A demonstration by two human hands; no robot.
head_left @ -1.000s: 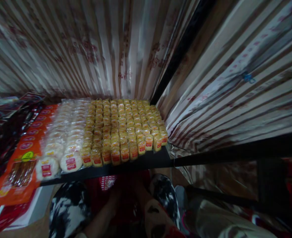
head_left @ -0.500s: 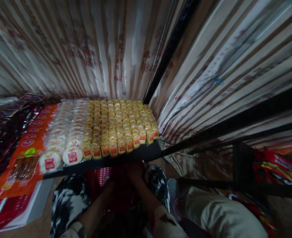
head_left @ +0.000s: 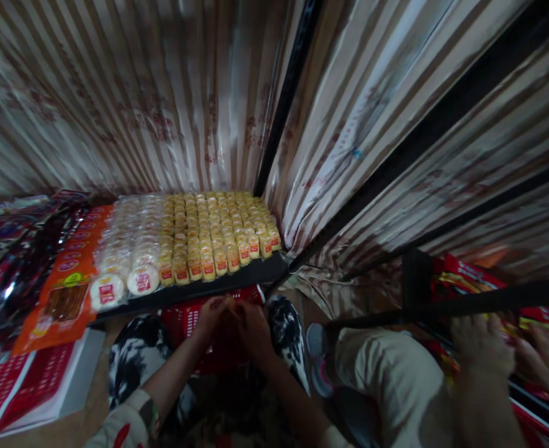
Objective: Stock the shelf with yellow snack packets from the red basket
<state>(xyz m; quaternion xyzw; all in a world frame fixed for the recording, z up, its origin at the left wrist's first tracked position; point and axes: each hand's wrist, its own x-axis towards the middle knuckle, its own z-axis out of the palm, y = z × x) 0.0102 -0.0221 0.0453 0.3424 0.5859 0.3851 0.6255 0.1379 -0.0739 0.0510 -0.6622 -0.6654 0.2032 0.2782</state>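
Above a red basket between my knees, my left hand and my right hand come together, fingers pinched. A small yellowish bit shows between the fingertips, too dark and blurred to name. Just beyond them, on a black shelf, stand tight rows of small yellow wrapped snacks with red labels. Left of those lie two rows of round white crackers in clear wrappers. What lies inside the basket is mostly in shadow.
An orange snack packet and shiny dark packets cover the shelf's left side. Below it stands a white box. Black metal posts frame a striped curtain. At right, a co-worker's hands touch red packets.
Both my hands have risen out of the basket and met above it. The view has shifted to the right, and the co-worker's hands have come into sight.
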